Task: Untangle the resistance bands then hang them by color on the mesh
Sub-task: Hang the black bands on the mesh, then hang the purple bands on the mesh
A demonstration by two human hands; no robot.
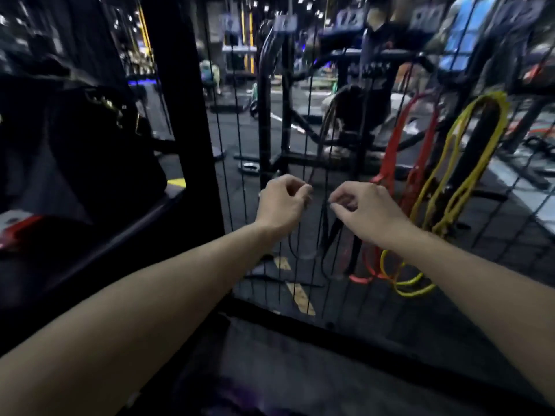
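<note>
A black wire mesh panel (354, 295) is seen upright across the middle and right of the view, bounded on its left edge by a thick black post (186, 115). A gym floor with blurred equipment is visible through the wires.

Black resistance bands (326, 145) are hung near the centre of the mesh, running down from an upper wire to the level of the hands and below. Red resistance bands (393, 148) are hung to the right of these, and yellow resistance bands (480, 121) further right again, toward the right edge of the mesh. The lower loops of the red and yellow bands are seen crossing one another near the lower right part of the panel, below the right forearm.

Both bare arms are extended toward the mesh centre. The left hand (282, 202) is held with fingers curled and thumb and fingertips pinched together at a black strand. The right hand (365, 210) is held just beside it, also pinched narrowly at thumb and forefinger on a black strand. The black bands lie between and directly under the two hands; a small gap separates the hands. The red bands are just beyond the right hand's outer side, apparently untouched. Exact grip on the strands cannot be fully confirmed because of blur and the dark colour.
</note>
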